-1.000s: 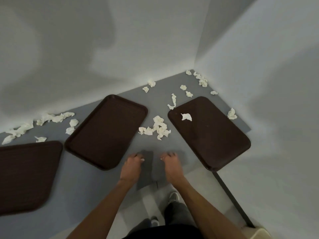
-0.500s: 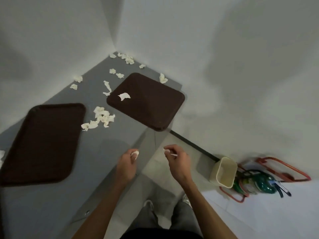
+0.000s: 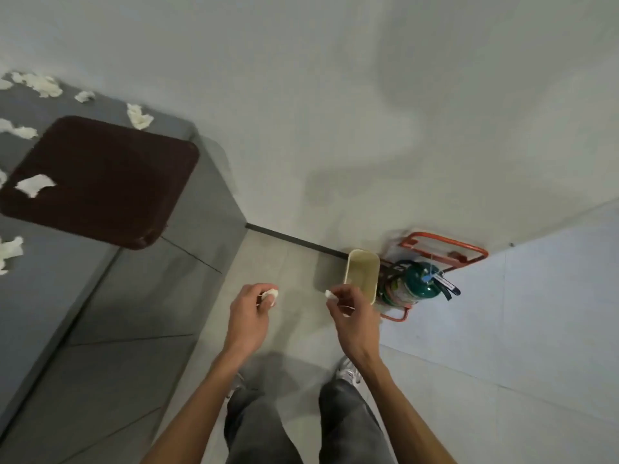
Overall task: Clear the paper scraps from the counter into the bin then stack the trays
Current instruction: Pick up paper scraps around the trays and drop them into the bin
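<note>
Head view: a grey bench [image 3: 187, 209] runs along the left against pale walls, its end meeting a tiled floor [image 3: 291, 262]; a dark brown tray [image 3: 110, 182] lies on it, one corner overhanging the edge, with a paper scrap [image 3: 33, 185] on it and more scraps [image 3: 139, 117] scattered around it; a cream bin [image 3: 362, 275] stands on the floor by the wall, just beside a green extinguisher [image 3: 417, 283] in an orange stand [image 3: 445, 246]; the left hand [image 3: 249, 313] has its grip closed on a crumpled scrap [image 3: 270, 294]; the right hand [image 3: 350, 313] pinches a small scrap [image 3: 330, 294] near the bin; since half a second ago the second tray has left the view and the bin sits nearer the hands.
</note>
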`<act>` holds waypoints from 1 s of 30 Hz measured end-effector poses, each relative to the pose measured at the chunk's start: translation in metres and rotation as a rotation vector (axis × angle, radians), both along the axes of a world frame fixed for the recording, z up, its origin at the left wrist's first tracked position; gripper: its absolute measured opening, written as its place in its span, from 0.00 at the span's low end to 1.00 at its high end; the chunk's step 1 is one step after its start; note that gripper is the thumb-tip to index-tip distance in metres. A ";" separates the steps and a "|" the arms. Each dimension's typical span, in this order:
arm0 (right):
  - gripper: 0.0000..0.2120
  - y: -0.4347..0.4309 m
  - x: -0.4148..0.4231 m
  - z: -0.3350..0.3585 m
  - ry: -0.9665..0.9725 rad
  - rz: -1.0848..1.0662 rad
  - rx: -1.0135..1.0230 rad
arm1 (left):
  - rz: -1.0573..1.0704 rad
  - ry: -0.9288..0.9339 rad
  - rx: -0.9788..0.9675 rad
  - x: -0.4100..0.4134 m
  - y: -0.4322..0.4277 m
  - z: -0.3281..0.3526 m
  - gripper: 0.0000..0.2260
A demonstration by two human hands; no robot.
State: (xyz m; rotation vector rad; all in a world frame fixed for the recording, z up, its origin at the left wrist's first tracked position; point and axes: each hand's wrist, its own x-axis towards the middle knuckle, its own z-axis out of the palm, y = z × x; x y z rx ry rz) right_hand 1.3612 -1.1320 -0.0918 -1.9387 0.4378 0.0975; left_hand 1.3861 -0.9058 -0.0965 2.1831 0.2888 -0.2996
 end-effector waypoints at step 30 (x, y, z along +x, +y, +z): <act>0.09 -0.180 0.138 -0.513 0.208 0.175 -0.499 | -0.167 0.283 0.092 0.132 -0.266 -0.504 0.05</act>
